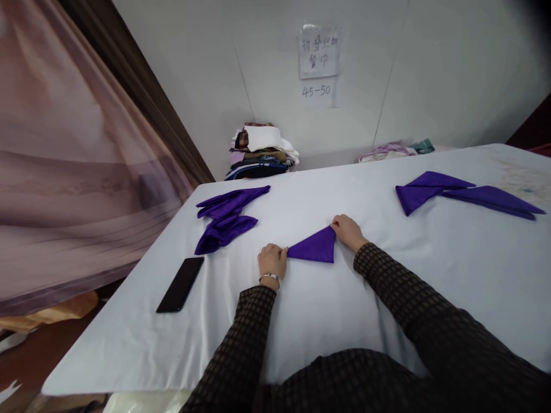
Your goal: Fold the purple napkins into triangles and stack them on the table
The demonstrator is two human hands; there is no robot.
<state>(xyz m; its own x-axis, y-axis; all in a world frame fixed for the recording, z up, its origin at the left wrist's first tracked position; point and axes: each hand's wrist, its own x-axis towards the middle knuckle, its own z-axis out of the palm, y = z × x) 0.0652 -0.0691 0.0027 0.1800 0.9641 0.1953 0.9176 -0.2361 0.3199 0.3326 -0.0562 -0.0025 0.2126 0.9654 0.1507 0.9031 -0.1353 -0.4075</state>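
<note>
A purple cloth napkin (316, 246), folded into a triangle, lies in the middle of the white-covered table (310, 321). My left hand (272, 261), with a bracelet at the wrist, pinches its narrow left tip between thumb and fingers. At the upper right corner my right hand (348, 231) is closed on the napkin's edge. Crumpled purple napkins (226, 221) lie in a loose heap to the left of my hands. Farther right rest folded purple napkins (430, 188), partly overlapping, with long pointed ends.
A black phone (181, 285) lies near the table's left side. Behind the far edge stand a stack of folded clothes (262, 152) and more cloth (390, 150). Paper signs (318, 66) hang on the wall; a pinkish curtain (77, 155) drapes at the left.
</note>
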